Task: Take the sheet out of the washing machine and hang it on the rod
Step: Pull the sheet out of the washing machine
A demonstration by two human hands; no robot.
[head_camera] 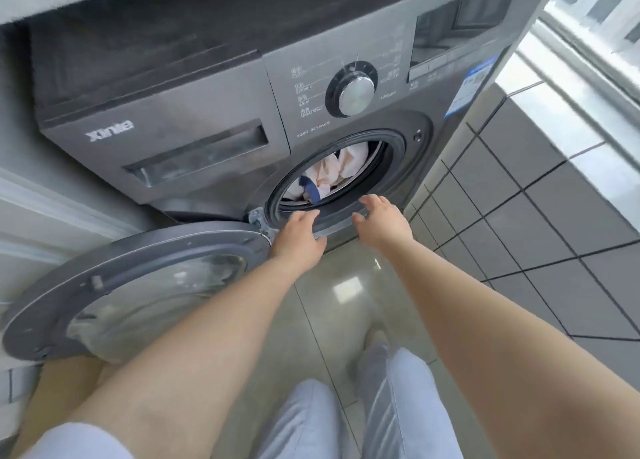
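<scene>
Head view: left hand (298,236) and right hand (382,224), fingers loose and empty, hover at the washing machine (194,88) opening's lower rim, sheet (332,171) just inside.

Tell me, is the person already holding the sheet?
No, both the left hand and the right hand are open at the rim of the washing machine, while the sheet lies untouched in the drum.

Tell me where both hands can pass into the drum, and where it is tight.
Free: the lower part of the opening between the door seal and the sheet, just ahead of the left hand and right hand. Crowded: the left edge, by the hinge and the open door.
</scene>
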